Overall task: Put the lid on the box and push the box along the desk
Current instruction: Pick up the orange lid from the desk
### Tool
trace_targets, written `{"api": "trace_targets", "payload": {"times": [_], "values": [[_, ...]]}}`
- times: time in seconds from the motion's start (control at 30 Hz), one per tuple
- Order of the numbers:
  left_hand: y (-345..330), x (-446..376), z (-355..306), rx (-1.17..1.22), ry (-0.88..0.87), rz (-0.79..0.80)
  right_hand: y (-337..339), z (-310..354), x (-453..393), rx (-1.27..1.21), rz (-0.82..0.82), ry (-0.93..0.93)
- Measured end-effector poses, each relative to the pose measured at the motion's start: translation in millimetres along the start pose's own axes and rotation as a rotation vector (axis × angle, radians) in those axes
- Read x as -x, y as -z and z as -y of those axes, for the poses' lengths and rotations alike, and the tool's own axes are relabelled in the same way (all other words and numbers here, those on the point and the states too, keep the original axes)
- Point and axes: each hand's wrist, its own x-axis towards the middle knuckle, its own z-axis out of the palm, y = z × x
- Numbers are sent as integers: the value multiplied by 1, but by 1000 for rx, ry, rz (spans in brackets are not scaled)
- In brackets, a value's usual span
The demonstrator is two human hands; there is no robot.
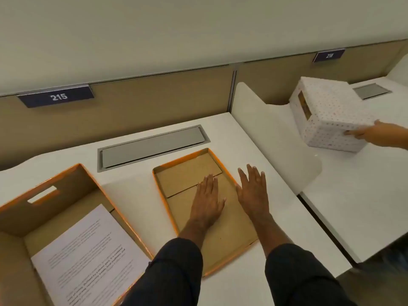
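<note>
An open cardboard box [72,191] with orange rims stands at the left of the white desk [136,195], with printed paper sheets [88,257] inside. Its lid [187,175] lies upside down to the right of it, brown inside with an orange edge. My left hand [207,202] rests flat, fingers spread, inside the lid. My right hand [252,191] hovers flat over the lid's right edge, holding nothing.
A grey cable flap [152,146] is set into the desk behind the lid. A low white divider [276,138] separates the neighbouring desk, where another person's hand [375,133] touches a white dotted box [326,115]. Signs 215 [58,97] and 216 [329,55] hang on the back panel.
</note>
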Motion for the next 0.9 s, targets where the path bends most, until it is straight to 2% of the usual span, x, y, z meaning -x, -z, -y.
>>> {"api": "trace_targets", "payload": {"times": [0.23,0.43,0.6,0.7,0.9], "values": [[-27,3,-5,-15,39,103,-28,-26,9,1,113,-17],[-37,3,-4,-32,42,104,-42,-35,13,-74,180,-32],[-38,2,0,-9,53,87,-42,-27,6,-277,150,-123],[-36,2,5,-8,49,83,-37,-23,-2,-349,184,-142],[-23,5,6,70,21,60,-11,-24,-3,-690,240,-194]]}}
